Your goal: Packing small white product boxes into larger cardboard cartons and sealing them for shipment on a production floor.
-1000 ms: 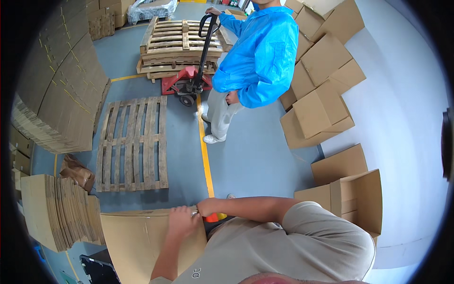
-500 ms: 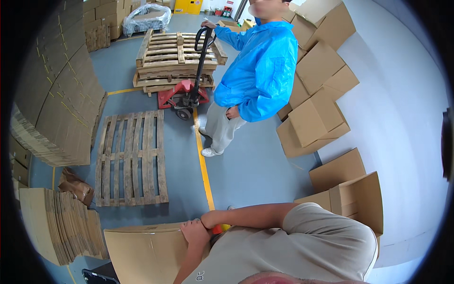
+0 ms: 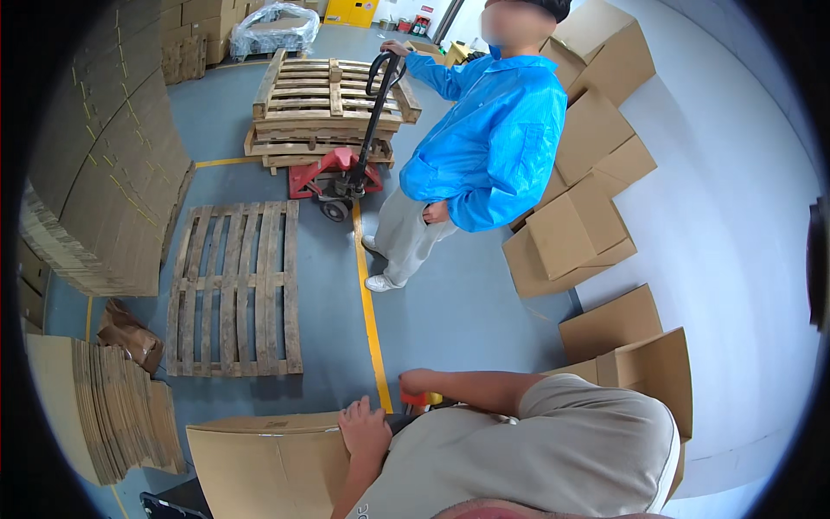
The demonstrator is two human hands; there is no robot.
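My left hand (image 3: 364, 426) lies on the top edge of a large brown cardboard box (image 3: 259, 467), its fingers spread and holding nothing. A little to the right and farther out, my right hand (image 3: 418, 381) is bent at the wrist with its fingers curled. What it may hold is hidden from view. Just beneath that wrist shows a red and yellow object (image 3: 421, 399), mostly covered by my forearm and shirt; its kind cannot be told. The two hands are apart.
A person in a blue jacket (image 3: 493, 138) grips the handle of a red pallet jack (image 3: 337, 169) beside stacked wooden pallets (image 3: 303, 95). One pallet (image 3: 233, 294) lies on the floor. Flattened cardboard (image 3: 121, 415) stands left; open boxes (image 3: 579, 225) line the right wall.
My right hand has moved off my left hand, to the right. My left hand's fingers have spread on the box edge. The person in blue appears slightly farther right.
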